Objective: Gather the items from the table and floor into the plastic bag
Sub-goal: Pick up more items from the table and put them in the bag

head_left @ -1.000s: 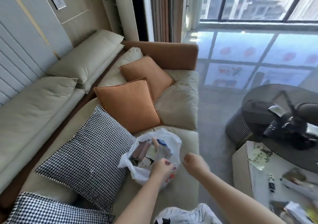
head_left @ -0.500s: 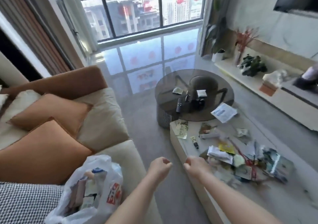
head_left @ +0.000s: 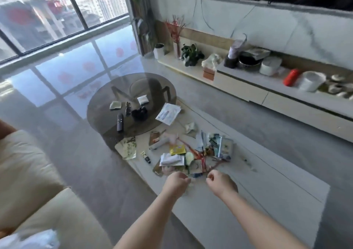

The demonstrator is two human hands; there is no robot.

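Note:
A heap of wrappers, packets and paper scraps (head_left: 193, 153) lies on the white low table (head_left: 257, 187). A yellow packet (head_left: 177, 149) and a white packet (head_left: 172, 159) sit in the heap. My left hand (head_left: 176, 181) and my right hand (head_left: 221, 181) hover just in front of the heap, fingers loosely curled, holding nothing. Only a corner of the white plastic bag (head_left: 30, 241) shows, at the bottom left on the sofa.
A round dark glass table (head_left: 107, 103) behind the low table carries a remote (head_left: 120, 122), a white packet (head_left: 143, 99) and a paper sheet (head_left: 168, 113). A beige sofa (head_left: 28, 181) is on the left. A long TV cabinet (head_left: 277, 95) runs along the right wall.
My view swung from the bag on the sofa over to the low table. Both hands left the bag and now reach towards the heap of wrappers.

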